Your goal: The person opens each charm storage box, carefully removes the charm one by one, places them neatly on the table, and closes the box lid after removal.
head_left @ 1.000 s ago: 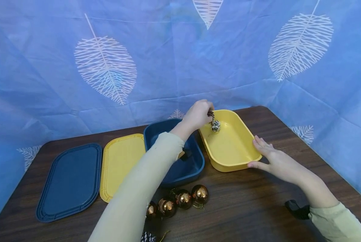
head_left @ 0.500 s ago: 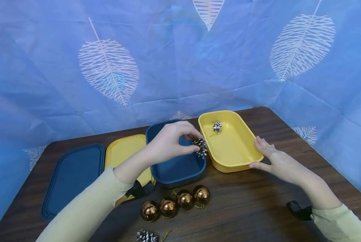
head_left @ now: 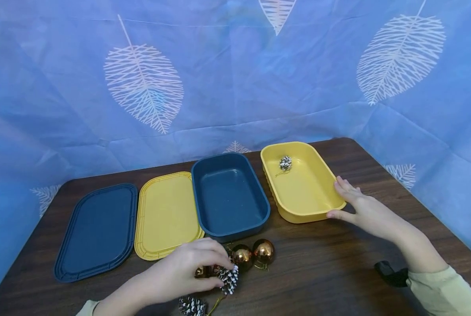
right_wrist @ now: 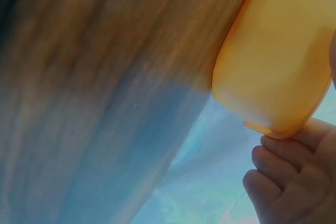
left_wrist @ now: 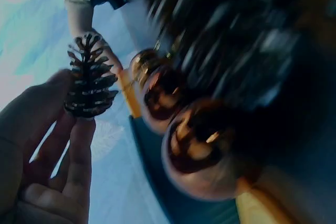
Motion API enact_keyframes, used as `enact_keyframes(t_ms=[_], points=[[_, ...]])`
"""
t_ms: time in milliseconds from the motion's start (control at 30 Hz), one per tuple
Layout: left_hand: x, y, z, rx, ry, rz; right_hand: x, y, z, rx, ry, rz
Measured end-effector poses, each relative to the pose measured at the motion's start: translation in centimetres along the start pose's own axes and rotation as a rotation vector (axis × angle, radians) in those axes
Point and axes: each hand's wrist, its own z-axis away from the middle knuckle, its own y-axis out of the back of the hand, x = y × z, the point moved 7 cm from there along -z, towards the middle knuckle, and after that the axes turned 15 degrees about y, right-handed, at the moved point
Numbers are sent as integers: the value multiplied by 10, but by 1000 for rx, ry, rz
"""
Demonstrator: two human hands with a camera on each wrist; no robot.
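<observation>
Brown wood-grained tabletop (head_left: 318,272) under yellow box (head_left: 306,188); blue cloth (head_left: 251,79) behind (leaf-printed).

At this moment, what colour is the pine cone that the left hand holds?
The pine cone is dark with white tips, clearest in the head view.

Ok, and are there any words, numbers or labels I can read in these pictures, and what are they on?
None: I can't read any word, number, brand or sign in any view.
The yellow tub, blue tub, yellow lid and blue lid show no lettering.
The white shapes on the cloth are leaf pictures.
The left wrist view is partly dark and blurred, so tiny marks could be missed.
</observation>
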Motion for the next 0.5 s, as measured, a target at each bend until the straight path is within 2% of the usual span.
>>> enact_keyframes(t_ms=[200,400,500], points=[[-3,-21,13,-69,-26,-5,-1,0,0,7,22,3],[-5,-33,14,-120,-89,-8,-1,0,0,4,20,-2],[-6,-37,14,-147,-88,-7,-1,0,0,3,18,1]])
